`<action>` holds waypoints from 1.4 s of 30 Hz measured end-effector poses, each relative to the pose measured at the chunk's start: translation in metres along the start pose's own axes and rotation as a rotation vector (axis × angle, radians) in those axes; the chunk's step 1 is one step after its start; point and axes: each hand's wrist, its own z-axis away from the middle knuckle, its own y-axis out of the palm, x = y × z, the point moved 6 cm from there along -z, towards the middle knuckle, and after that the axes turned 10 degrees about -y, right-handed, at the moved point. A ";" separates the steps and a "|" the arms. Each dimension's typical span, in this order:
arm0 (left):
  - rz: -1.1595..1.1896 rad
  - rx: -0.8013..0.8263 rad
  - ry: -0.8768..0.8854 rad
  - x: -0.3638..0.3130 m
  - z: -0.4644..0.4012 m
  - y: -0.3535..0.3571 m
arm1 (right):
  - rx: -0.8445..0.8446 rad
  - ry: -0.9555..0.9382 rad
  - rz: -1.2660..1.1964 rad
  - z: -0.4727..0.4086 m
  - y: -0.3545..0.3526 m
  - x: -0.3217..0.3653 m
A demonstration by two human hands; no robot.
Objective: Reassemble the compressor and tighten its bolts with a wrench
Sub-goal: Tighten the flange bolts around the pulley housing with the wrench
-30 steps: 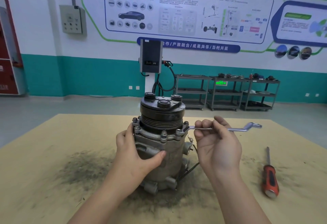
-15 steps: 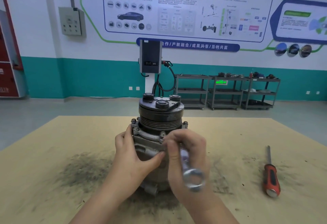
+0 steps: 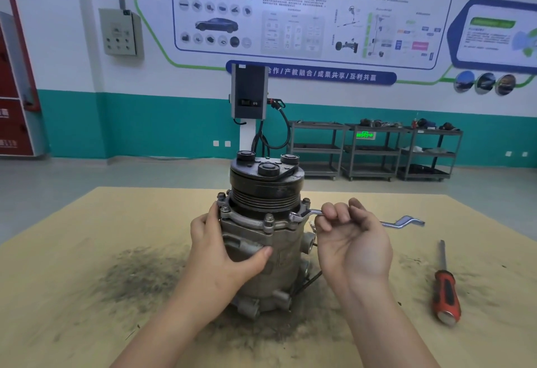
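1. The blue banner on the wall [image 3: 313, 75] behind reads "合作/产教融合/成果共享/互利共赢" in white; the smaller print on the poster [image 3: 311, 13] above it is too fine for me to read. A green exit sign [image 3: 365, 135] glows between the grey shelf carts [image 3: 374, 149].
2. The compressor [image 3: 263, 239] stands upright near the middle of my counter [image 3: 87, 295], a dull grey cast-metal barrel with a bolted flange and a black grooved pulley on top carrying three round black caps.
3. My left hand [image 3: 220, 254] grips the compressor body, thumb across the front and fingers [image 3: 210, 216] curled round the left side just under the flange.
4. My right hand [image 3: 353, 239] is palm-up, its fingers clenched round the shank of the shiny steel wrench [image 3: 404, 222]; the ring end sits on a flange bolt [image 3: 296, 218] at the right side, and the cranked free end juts out to the right.
5. A screwdriver [image 3: 446, 289] with a red-and-black handle lies flat well to the right, apart from everything.
6. The counter is tan board, smeared with dark gritty dust around the compressor's base; its far edge runs behind the pulley, with bare board on both sides.
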 end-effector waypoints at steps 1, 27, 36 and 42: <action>0.003 0.002 -0.002 0.000 0.000 0.000 | 0.020 -0.005 0.003 0.000 0.000 0.000; -0.036 -0.008 -0.006 0.001 0.000 0.000 | 0.340 -0.608 0.283 0.034 0.027 0.031; -0.031 -0.009 -0.022 0.001 0.001 -0.001 | 0.074 -0.022 0.064 -0.002 0.005 0.007; 0.017 -0.020 -0.028 0.002 0.000 0.000 | 0.159 -0.293 0.170 0.013 0.009 0.011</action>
